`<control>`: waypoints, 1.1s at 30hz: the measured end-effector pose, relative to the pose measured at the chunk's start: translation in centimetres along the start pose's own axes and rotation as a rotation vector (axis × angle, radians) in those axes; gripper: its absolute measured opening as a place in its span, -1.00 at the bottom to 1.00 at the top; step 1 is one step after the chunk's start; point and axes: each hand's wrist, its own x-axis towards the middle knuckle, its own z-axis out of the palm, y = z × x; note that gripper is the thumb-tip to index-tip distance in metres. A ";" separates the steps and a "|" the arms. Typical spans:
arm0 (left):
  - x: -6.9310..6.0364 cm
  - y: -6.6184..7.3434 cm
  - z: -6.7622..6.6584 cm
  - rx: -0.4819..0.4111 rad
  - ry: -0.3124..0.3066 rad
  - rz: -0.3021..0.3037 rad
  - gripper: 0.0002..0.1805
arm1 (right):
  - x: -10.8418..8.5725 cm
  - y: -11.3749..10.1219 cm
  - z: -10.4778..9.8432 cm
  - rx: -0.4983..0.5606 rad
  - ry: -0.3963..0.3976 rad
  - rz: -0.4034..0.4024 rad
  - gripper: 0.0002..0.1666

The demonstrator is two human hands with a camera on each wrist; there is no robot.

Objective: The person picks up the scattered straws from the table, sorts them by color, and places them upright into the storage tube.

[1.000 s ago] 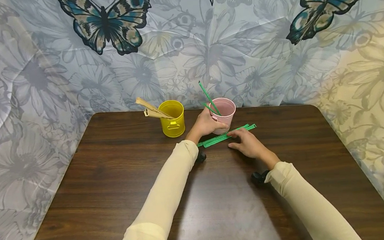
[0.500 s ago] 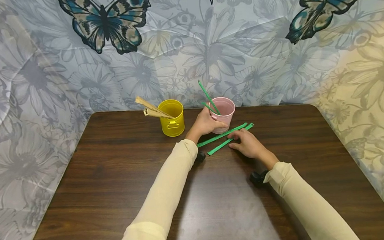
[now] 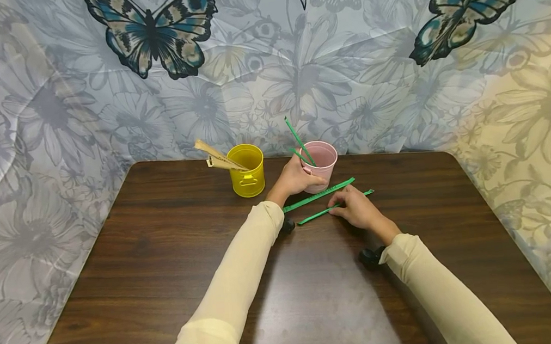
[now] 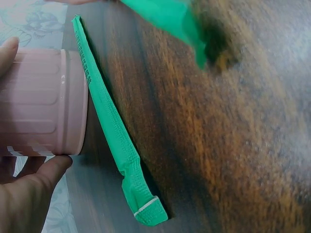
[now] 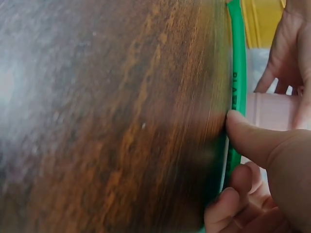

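My left hand (image 3: pixel 296 180) grips the side of a small pink bucket (image 3: pixel 322 159) standing near the table's far edge. Two green wrapped straws (image 3: pixel 295 135) lean out over the bucket's left rim. Just in front of it, another green wrapped straw (image 4: pixel 109 119) lies flat on the table. My right hand (image 3: pixel 359 208) pinches a separate green wrapped straw (image 3: pixel 313 216), with the thumb (image 5: pixel 243 128) along its side and the other fingers curled behind. In the left wrist view, the far end of this held straw is blurred.
A yellow bucket (image 3: pixel 248 182) stands left of the pink one, with several light-brown wrapped sticks (image 3: pixel 220 157) leaning out to the left. The dark wood table (image 3: pixel 164 247) ends at a patterned butterfly cloth (image 3: pixel 268 85) behind.
One green straw has come away from the other on the table, pulled toward me, and is now between my right fingers, turned slightly. The left hand has stayed on the pink bucket.
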 end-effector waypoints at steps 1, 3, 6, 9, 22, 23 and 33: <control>0.0 0.0 0.0 -0.001 0.000 0.001 0.05 | -0.1 0.1 0.0 -0.002 -0.004 -0.008 -0.91; -0.1 0.0 0.0 -0.003 -0.001 -0.003 0.05 | -0.2 0.2 -0.2 -0.003 -0.019 -0.019 -0.92; -0.3 0.1 0.0 -0.002 -0.001 -0.008 0.04 | -0.7 0.2 -0.4 0.008 -0.049 -0.023 -0.93; -0.4 0.0 0.1 0.000 -0.001 -0.011 0.04 | -1.2 0.3 -0.7 0.020 -0.057 -0.036 -0.93; -0.3 -0.1 0.4 -0.006 0.016 0.017 0.01 | -2.1 0.6 -3.5 0.061 0.086 0.018 -0.85; -0.3 -0.1 0.5 -0.006 0.014 0.017 0.01 | -2.1 0.5 -3.8 0.067 0.099 0.025 -0.85; -0.3 0.2 0.2 -0.020 0.005 0.025 0.02 | -1.9 -1.5 -7.3 0.111 0.208 -0.018 -0.73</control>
